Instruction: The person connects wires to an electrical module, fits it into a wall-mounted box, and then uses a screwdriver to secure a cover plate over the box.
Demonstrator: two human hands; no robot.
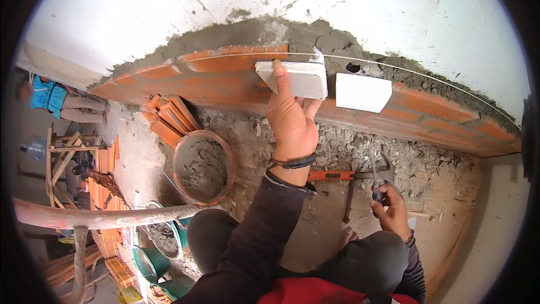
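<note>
My left hand (293, 126) grips a pale tile piece (301, 77), thumb on top and fingers underneath. It is held at the top of a low, curved-looking course of orange bricks (208, 76). Just right of it, a white rectangular piece (363, 93) rests against the brickwork, apart from the held tile. Down by my right knee, my right hand (392, 212) is closed around the dark handle of a tool with a narrow metal blade (373, 160); its exact kind is unclear. A hammer with an orange handle (332, 175) lies on the ground beside that hand.
A string line (405, 67) runs along the brick top, with grey mortar (332, 39) against the white wall. Left of me stand a bucket of mortar (203, 168), loose bricks (169, 121), a wooden pole (129, 217) and green buckets (151, 262). Another person (67, 101) is far left.
</note>
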